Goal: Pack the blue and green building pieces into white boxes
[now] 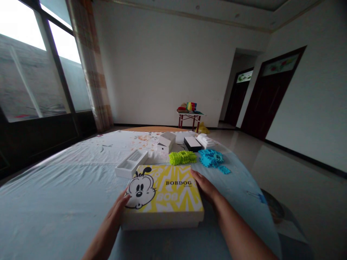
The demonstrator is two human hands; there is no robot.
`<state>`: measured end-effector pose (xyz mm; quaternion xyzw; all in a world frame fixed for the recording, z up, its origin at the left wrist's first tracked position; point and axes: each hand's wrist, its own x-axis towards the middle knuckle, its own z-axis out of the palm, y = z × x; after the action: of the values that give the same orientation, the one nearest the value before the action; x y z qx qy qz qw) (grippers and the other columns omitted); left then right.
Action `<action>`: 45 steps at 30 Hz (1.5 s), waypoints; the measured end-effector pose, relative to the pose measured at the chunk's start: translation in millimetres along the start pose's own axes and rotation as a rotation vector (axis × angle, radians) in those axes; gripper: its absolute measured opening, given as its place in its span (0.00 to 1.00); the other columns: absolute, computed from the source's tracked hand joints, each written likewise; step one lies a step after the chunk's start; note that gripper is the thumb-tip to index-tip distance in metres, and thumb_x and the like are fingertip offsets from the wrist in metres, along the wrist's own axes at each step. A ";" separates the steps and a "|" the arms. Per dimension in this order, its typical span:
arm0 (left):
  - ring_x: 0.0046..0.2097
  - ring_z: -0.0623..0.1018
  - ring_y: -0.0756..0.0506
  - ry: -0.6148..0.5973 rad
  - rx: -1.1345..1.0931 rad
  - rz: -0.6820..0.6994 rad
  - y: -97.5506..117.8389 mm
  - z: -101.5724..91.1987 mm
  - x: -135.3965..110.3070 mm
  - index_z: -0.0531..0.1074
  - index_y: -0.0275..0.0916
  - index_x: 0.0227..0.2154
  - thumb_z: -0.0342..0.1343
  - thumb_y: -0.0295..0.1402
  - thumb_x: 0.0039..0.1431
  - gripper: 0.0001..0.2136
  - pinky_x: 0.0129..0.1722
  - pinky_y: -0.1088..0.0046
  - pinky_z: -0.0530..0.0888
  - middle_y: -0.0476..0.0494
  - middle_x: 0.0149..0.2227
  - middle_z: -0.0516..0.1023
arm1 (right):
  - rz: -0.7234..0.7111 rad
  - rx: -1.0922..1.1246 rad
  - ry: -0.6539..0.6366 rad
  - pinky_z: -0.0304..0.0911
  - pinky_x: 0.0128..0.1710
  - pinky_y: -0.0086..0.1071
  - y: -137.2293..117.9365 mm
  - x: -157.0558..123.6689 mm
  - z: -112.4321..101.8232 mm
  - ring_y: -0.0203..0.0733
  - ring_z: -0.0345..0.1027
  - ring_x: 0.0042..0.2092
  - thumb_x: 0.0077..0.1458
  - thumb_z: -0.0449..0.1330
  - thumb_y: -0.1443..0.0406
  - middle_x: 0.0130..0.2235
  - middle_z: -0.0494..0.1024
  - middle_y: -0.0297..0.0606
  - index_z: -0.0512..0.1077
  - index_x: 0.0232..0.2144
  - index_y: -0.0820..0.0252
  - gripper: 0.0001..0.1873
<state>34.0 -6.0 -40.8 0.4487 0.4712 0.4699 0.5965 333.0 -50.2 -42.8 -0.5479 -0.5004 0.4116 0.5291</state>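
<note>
A yellow-and-white lidded box [176,206] marked BOBDOG, with a cartoon dog face on top, sits on the cloth-covered table in front of me. My left hand [117,208] grips its left side, thumb up at the lid's edge. On the opposite side, my right hand [205,185] presses along the far right edge with its fingers partly hidden. The lid appears to be on, so the contents are hidden. Just beyond the box lie a lime-green pile of toothed pieces [182,157] and a blue pile of similar pieces [210,158].
A white tray with compartments [132,163] stands behind the box's left corner. Farther back are a white box with a tilted lid [166,141], a black-and-white box [192,143] and white pieces [206,141]. The round table's cloth [67,195] has soft folds.
</note>
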 end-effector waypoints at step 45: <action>0.31 0.75 0.43 0.168 0.002 0.018 0.2 -37.1 8.8 0.75 0.39 0.24 0.49 0.54 0.46 0.22 0.34 0.73 0.73 0.44 0.24 0.75 | 0.285 -1.151 0.501 0.55 0.45 0.56 -21.9 304.7 106.2 0.63 0.45 0.57 0.38 0.63 0.52 0.57 0.52 0.56 0.54 0.54 0.59 0.43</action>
<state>-1.5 6.1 -47.5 0.4126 0.5161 0.5106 0.5502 275.2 266.1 -7.9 -0.8848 -0.4248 0.0027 0.1914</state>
